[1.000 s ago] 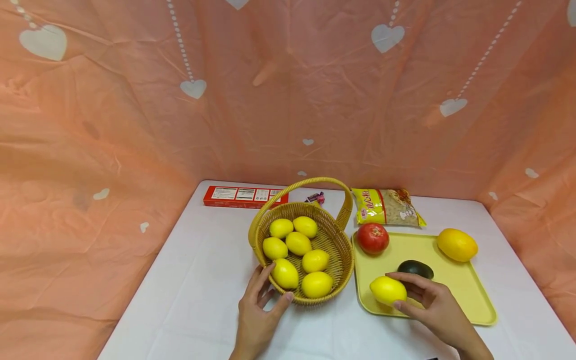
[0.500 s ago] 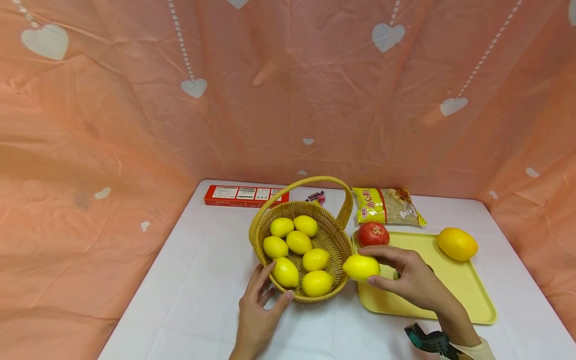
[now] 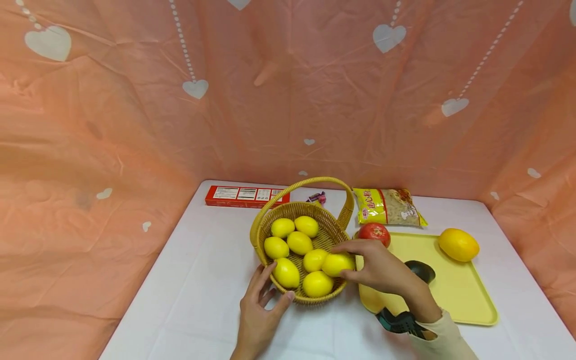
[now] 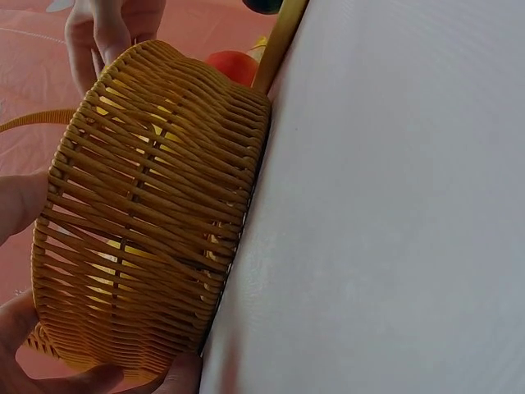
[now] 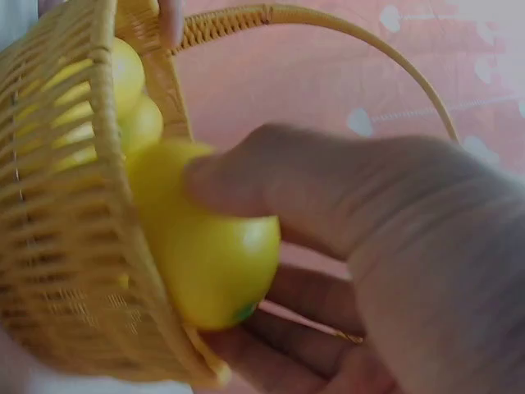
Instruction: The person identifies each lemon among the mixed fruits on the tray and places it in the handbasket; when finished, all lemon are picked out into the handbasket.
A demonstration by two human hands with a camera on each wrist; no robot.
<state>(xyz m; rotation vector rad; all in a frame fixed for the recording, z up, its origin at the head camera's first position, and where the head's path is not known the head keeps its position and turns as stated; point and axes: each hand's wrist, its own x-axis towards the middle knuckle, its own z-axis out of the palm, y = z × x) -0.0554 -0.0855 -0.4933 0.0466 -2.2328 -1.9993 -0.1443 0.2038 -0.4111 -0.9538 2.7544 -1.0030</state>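
A yellow lemon (image 3: pixel 337 264) is pinched between the thumb and fingers of my right hand (image 3: pixel 380 265), at the right rim of a woven basket (image 3: pixel 335 235). The right wrist view shows this lemon (image 5: pixel 213 246) overlapping the rim, with the thumb across it. Several more lemons (image 3: pixel 299 242) lie inside the basket. My left hand (image 3: pixel 260 310) holds the basket's near left rim, thumb at the front and fingers along the side. Seen from the left wrist, the basket's wicker wall (image 4: pixel 156 213) stands between thumb and fingers.
Right of the basket lies a yellow tray (image 3: pixel 468 300) with a dark green avocado (image 3: pixel 420 271). A red pomegranate (image 3: pixel 374 234) and a large yellow fruit (image 3: pixel 459 244) sit at its edges. Behind are a food packet (image 3: pixel 389 207), a red box (image 3: pixel 245 196) and a small purple-wrapped item (image 3: pixel 317 198).
My right hand has carried the lemon leftward from over the tray to the basket's right rim. The avocado shows again. My left hand has stayed on the basket.
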